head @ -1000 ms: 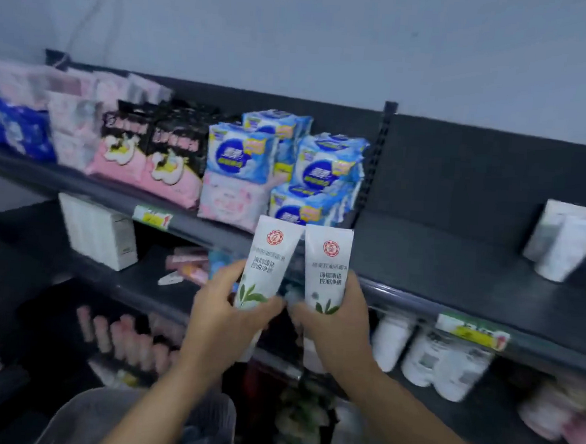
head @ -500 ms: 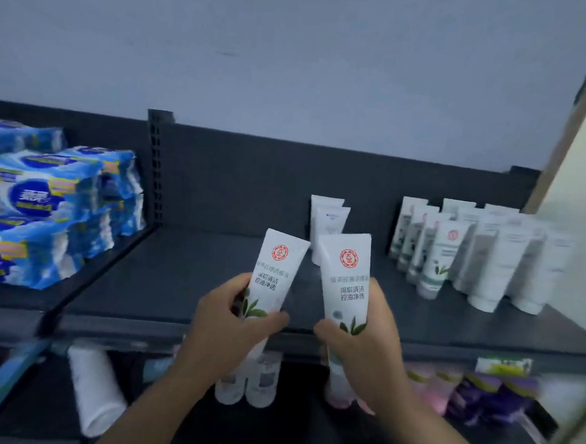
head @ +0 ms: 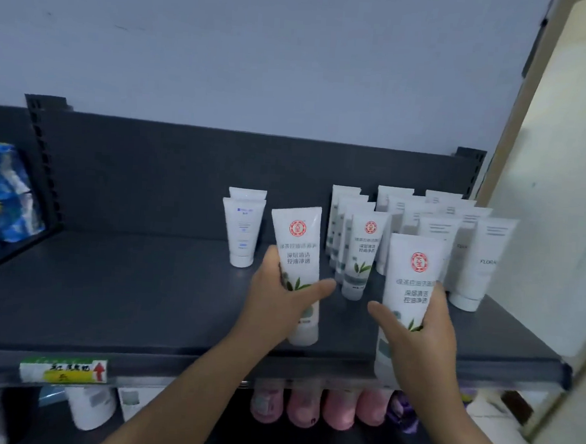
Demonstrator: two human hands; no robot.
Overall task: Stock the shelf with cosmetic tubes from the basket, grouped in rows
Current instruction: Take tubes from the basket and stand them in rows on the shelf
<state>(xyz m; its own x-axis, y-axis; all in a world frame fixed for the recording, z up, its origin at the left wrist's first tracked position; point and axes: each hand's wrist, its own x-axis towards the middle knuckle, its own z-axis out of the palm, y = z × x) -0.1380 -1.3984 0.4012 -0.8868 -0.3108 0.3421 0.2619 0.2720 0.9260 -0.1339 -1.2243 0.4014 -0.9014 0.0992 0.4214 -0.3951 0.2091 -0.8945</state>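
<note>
- Cosmetic tubes (head: 299, 242): two in hand, smooth white plastic, flat crimped tops, red round seals, green leaf print, caps down.
- Left tube (head: 296, 256) gripped by left hand (head: 279, 303), upright over dark matte shelf (head: 108, 296), near its front.
- Right tube (head: 415, 274) gripped by right hand (head: 421, 343), cap blurred before the shelf's front edge.
- Behind: matching row (head: 363, 257), apparently four; two blue-print tubes (head: 243, 232); plain white tubes (head: 481, 264) overlapping, uncountable.

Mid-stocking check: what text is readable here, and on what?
"深层清洁 控油净透": left tube in the left hand, and right tube in the right hand.
"大宝": red round logo on both.
"FLORA": far-right white tube.
Shelf-edge label: red arrow; writing blurred.
Small blue-print tube: too small to read.
</note>
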